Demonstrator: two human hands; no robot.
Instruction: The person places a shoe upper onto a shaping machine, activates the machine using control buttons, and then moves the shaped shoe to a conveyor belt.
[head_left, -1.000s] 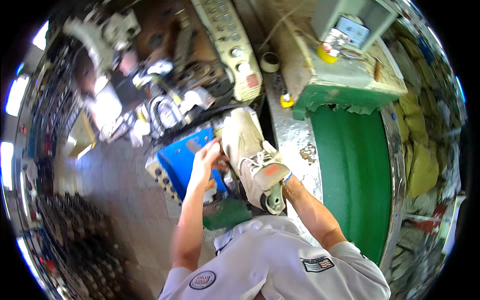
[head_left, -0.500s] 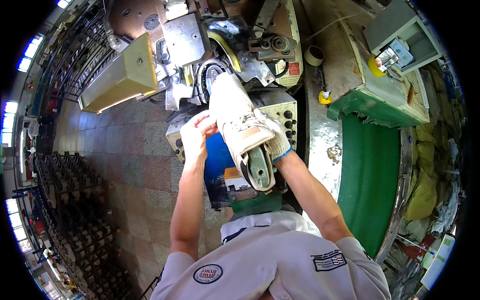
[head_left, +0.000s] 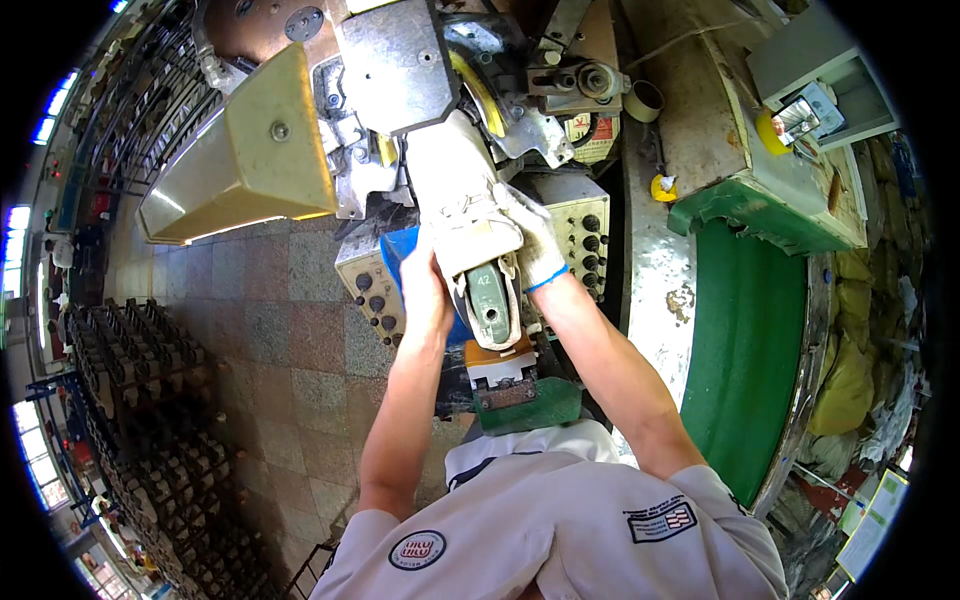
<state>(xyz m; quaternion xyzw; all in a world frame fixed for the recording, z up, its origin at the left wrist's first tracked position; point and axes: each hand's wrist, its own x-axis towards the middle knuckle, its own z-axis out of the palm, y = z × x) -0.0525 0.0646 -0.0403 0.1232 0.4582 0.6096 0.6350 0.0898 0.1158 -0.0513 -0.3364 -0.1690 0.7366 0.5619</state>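
A cream shoe upper (head_left: 462, 190) sits on a green shoe last (head_left: 488, 300), its toe pushed in under the metal plate (head_left: 398, 68) of a machine. My bare left hand (head_left: 427, 285) is closed along the shoe's left side near the heel, its fingertips hidden behind the shoe. On the other side my right hand (head_left: 530, 240), in a pale knit glove with a blue cuff edge, grips the shoe at the laces and collar. The toe itself is out of sight beneath the plate.
A yellowish angular guard (head_left: 240, 150) juts out at the machine's left. Knobbed control boxes (head_left: 583, 240) flank the shoe. An orange-topped rest (head_left: 500, 352) stands under the heel. On the right runs a green conveyor belt (head_left: 745, 370); racks of dark shoe lasts (head_left: 140, 360) stand left.
The shoe has straightened, and its toe has gone under the plate. My left hand has moved from beside the shoe onto its side. My right hand keeps its hold.
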